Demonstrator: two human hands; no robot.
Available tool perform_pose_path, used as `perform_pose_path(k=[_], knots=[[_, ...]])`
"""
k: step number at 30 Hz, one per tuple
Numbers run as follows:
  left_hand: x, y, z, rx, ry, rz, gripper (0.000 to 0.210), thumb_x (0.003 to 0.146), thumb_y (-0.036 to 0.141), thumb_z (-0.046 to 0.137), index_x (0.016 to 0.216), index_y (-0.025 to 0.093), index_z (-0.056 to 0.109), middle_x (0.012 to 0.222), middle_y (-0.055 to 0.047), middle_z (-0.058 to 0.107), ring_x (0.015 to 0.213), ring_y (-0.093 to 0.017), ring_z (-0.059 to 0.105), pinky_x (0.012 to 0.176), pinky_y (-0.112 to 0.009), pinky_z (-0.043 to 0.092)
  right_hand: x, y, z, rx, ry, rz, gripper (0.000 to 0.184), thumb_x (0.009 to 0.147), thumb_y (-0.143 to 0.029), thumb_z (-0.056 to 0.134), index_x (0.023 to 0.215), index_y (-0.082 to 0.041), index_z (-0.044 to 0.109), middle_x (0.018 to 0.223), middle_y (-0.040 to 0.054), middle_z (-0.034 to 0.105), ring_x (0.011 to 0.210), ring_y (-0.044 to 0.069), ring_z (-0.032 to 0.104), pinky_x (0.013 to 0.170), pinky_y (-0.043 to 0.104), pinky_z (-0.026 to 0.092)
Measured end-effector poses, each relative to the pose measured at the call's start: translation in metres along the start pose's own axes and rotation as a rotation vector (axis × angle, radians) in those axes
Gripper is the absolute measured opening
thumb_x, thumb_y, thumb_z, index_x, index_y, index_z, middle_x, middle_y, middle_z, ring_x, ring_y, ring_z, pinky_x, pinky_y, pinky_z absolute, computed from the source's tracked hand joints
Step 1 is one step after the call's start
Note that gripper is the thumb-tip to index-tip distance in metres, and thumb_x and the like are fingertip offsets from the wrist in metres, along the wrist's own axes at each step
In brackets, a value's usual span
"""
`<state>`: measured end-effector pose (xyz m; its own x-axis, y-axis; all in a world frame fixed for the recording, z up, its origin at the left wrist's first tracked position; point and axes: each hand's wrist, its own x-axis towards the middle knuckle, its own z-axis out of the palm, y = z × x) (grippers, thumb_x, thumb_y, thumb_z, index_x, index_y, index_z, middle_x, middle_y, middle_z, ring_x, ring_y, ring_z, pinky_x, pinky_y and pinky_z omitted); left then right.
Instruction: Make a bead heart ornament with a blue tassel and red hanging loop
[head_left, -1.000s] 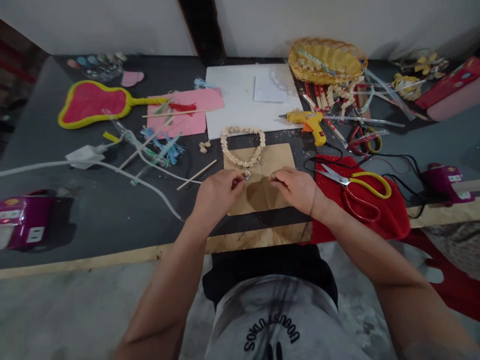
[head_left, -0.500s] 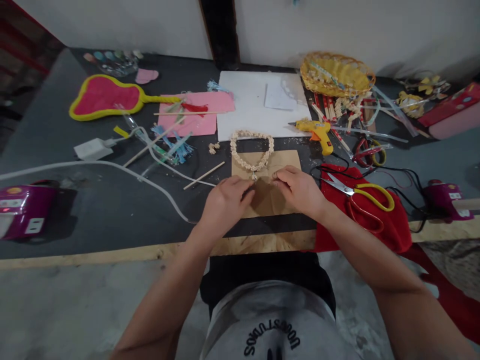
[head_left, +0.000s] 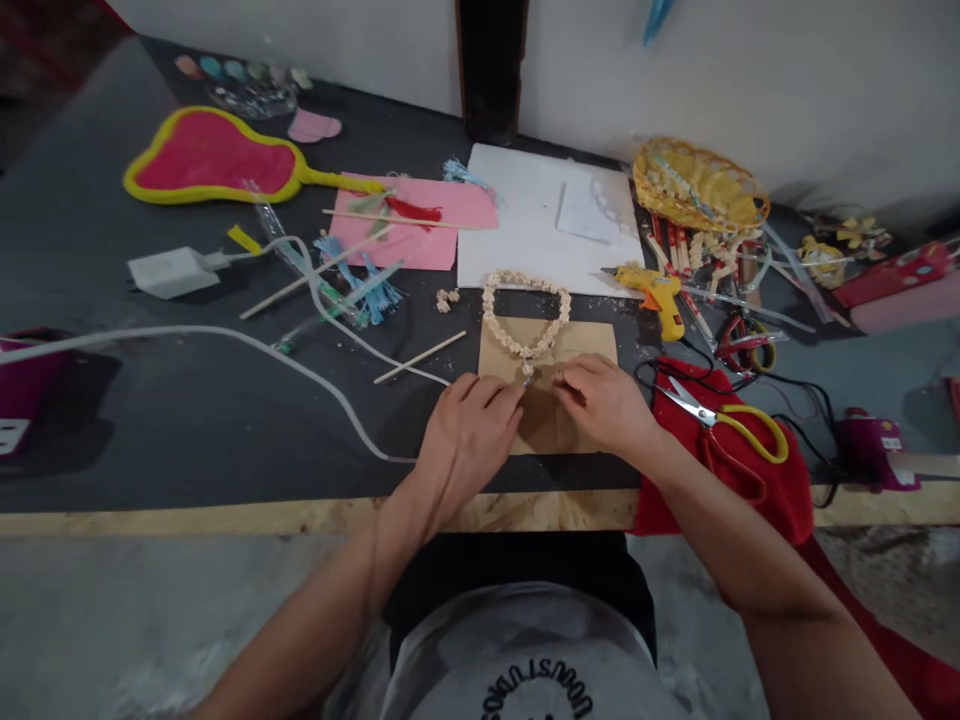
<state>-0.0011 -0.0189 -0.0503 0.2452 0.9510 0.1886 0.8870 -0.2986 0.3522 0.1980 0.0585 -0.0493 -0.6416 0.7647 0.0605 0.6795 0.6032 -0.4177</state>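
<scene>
A ring of pale, knobbly pieces [head_left: 561, 308] lies partly on a brown paper sheet [head_left: 592, 338]. From its near end hangs a small pale tip [head_left: 527, 367]. My left hand [head_left: 471, 425] is closed just below that tip, thumb and fingers together; what they pinch is too small to make out. My right hand [head_left: 606, 402] is closed in a pinch over the paper, to the right of the tip. Whatever sits between its fingertips is hidden. A thin stick [head_left: 420, 357] rests on the table left of the paper.
A yellow glue gun [head_left: 654, 295] lies behind my right hand. Scissors [head_left: 709, 415] rest on red cloth [head_left: 787, 490] beside my right forearm. A white cable [head_left: 315, 370] runs left of my left hand. Farther back are a wicker basket [head_left: 697, 205] and white board [head_left: 480, 265].
The camera view has shifted, so the table things sit differently in frame. Both hands stay low over the paper, still pinched near the ring's tip.
</scene>
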Motion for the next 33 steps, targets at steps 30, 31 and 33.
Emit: perform_pose_path(k=[30,31,33], knots=[[0.005,-0.015,-0.028,-0.057,0.151,-0.158,0.032,0.093,0.013,0.043,0.113,0.014,0.068,0.105,-0.012,0.074,0.098,-0.028,0.069,0.085,-0.042,0.056,0.010,-0.026,0.004,0.087,-0.026,-0.033,0.020,0.098,-0.021,0.048,0.104,-0.018,0.066,0.102,0.0101,0.071,0.093,0.021,0.066,0.081,0.032,0.052],[0.006,-0.016,-0.028,-0.061,0.149,-0.151,0.032,0.094,0.012,0.043,0.113,0.014,0.069,0.105,-0.012,0.074,0.098,-0.029,0.069,0.086,-0.043,0.056,0.010,-0.021,0.004,0.213,0.035,0.039,0.018,0.098,-0.025,0.049,0.103,-0.019,0.065,0.099,0.0083,0.071,0.089,0.019,0.066,0.079,0.031,0.052],[0.008,-0.016,-0.028,-0.069,0.139,-0.141,0.032,0.094,0.013,0.043,0.113,0.013,0.069,0.105,-0.013,0.074,0.097,-0.029,0.069,0.086,-0.044,0.055,0.011,-0.011,0.004,0.428,0.124,0.162,0.016,0.096,-0.031,0.054,0.101,-0.020,0.064,0.093,0.0044,0.071,0.080,0.016,0.065,0.072,0.028,0.051]])
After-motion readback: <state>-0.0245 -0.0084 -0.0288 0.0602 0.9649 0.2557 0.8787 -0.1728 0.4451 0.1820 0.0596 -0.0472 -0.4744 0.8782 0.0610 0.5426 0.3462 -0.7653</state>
